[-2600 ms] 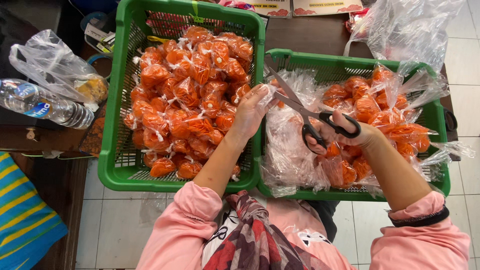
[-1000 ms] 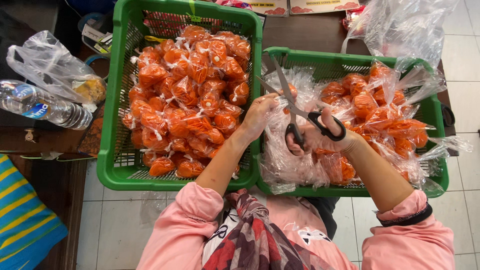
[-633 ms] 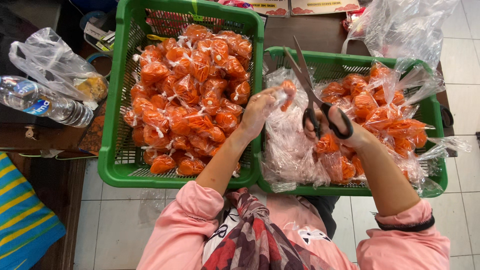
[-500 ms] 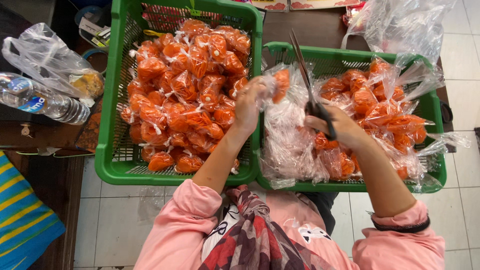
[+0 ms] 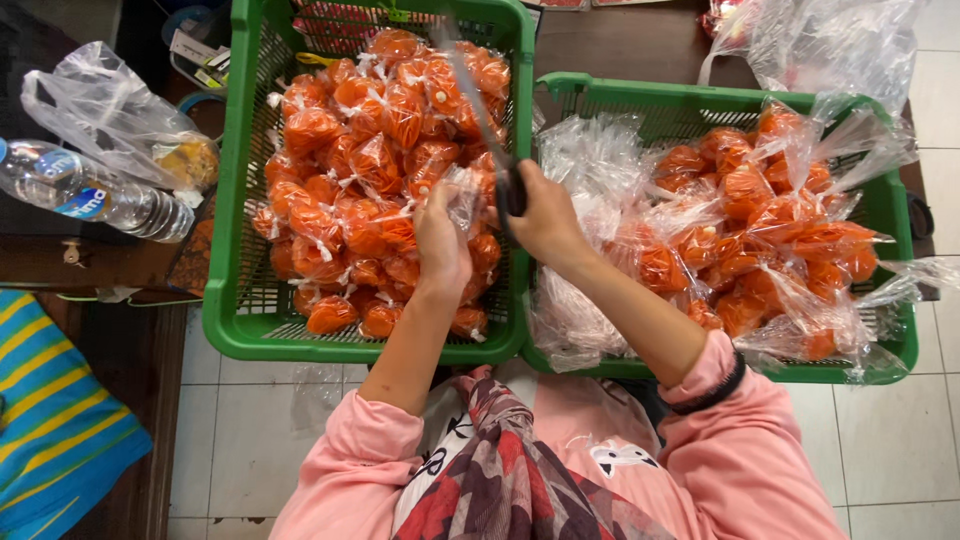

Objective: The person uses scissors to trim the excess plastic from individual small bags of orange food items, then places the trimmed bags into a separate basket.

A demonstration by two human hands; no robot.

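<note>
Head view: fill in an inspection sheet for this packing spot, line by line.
Surface: two green baskets side by side, left basket, right basket, above a pale tiled floor.
Job's things: small tied bags of orange snack fill the left basket; looser clear bags fill the right.
Clutter: water bottle, crumpled plastic bag.
Hands: left hand pinches a bag top; right hand grips scissors.
Cables: nothing seen.
Surroundings: striped blue and yellow cloth.
</note>
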